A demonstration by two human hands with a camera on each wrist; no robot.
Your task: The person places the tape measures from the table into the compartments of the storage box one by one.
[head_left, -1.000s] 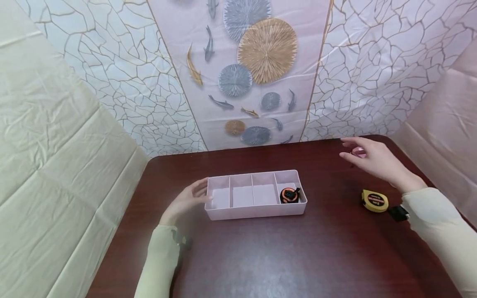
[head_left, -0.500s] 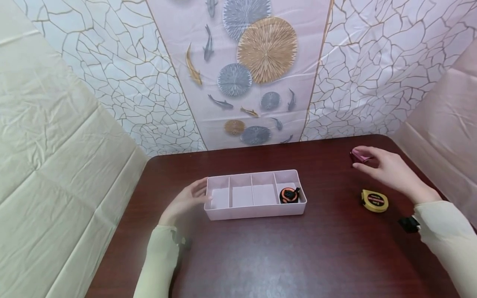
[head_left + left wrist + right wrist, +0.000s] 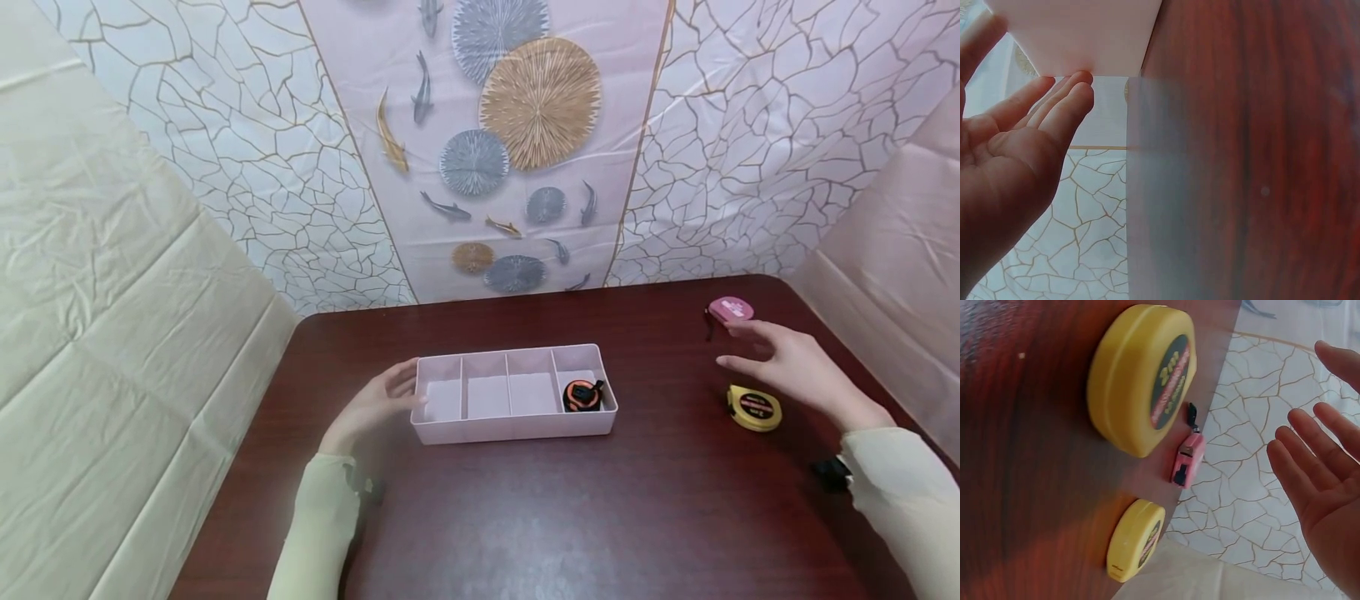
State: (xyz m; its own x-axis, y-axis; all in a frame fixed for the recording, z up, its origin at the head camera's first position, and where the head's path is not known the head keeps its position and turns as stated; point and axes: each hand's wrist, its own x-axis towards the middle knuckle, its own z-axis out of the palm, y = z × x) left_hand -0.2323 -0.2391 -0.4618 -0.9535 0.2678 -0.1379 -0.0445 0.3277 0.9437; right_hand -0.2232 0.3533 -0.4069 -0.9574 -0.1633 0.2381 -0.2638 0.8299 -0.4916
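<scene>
My left hand rests fingertips against the left end of a pale pink divided box, fingers fairly straight. The left wrist view has these fingers right at the box wall. A black and orange tape measure sits in the rightmost compartment. My right hand hovers with spread, relaxed fingers, holding nothing. Beyond its fingertips lies a pink tape measure; a yellow tape measure lies nearer me. Another yellow tape measure shows in the right wrist view, hidden in the head view.
The dark reddish-brown table runs back to a patterned cloth wall. Cream cloth hangs along the left side and more cloth along the right. A black strap piece shows at my right wrist.
My right hand has drawn back toward me and slightly right, away from the pink tape measure, which is now uncovered. The left hand and the box look unchanged.
</scene>
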